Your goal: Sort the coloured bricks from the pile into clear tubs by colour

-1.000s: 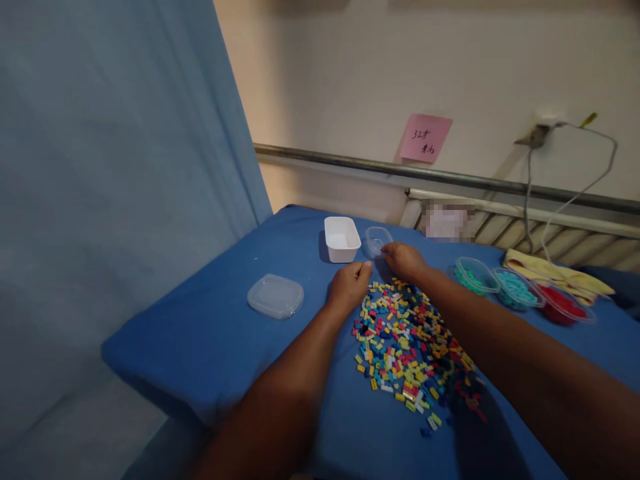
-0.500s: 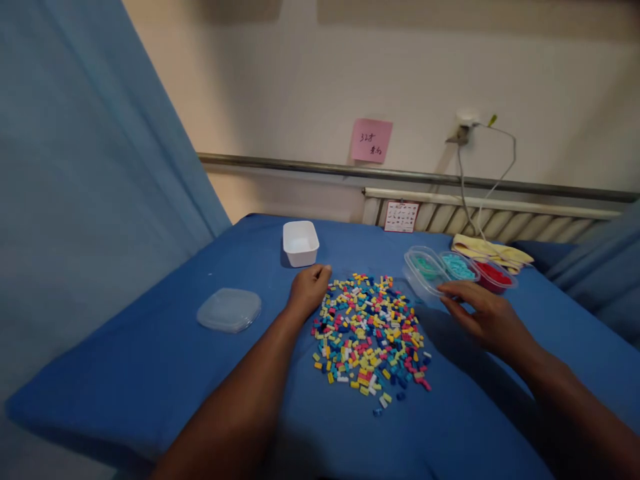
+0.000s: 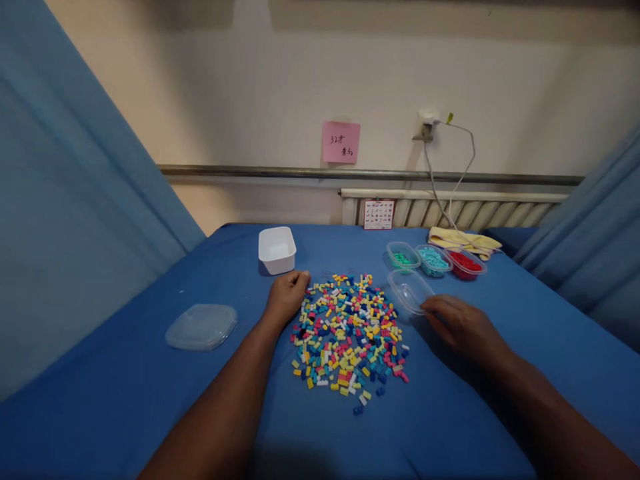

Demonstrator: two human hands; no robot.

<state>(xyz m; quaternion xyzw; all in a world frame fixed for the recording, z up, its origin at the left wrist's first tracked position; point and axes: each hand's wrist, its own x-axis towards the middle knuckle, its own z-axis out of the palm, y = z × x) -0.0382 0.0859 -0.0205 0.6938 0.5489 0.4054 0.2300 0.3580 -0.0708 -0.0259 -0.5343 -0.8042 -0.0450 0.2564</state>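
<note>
My right hand (image 3: pixel 463 327) pinches the near rim of a clear plastic container (image 3: pixel 410 291), which holds no bricks. The container is to the right of a wide pile of small toy building bricks (image 3: pixel 350 333) in yellow, pink, white, blue and teal. At the pile's left edge, my left hand (image 3: pixel 287 293) rests curled into a loose fist; the inside of it is hidden. Just behind the container stand three clear tubs: one with green bricks (image 3: pixel 401 258), one with light blue bricks (image 3: pixel 434 260) and one with red bricks (image 3: pixel 465 263).
A white tub (image 3: pixel 277 250) stands behind my left hand. Clear lids (image 3: pixel 201 327) lie on the blue cloth (image 3: pixel 125 373) at left. A folded yellow towel (image 3: pixel 465 240) lies at the back right. Behind are a radiator (image 3: pixel 500 210), a small calendar (image 3: pixel 379 215) and a cable (image 3: pixel 433 183).
My right hand has drawn the clear container toward me, away from the green-brick tub it overlapped. The camera view has turned right. My left hand stays at the pile's edge.
</note>
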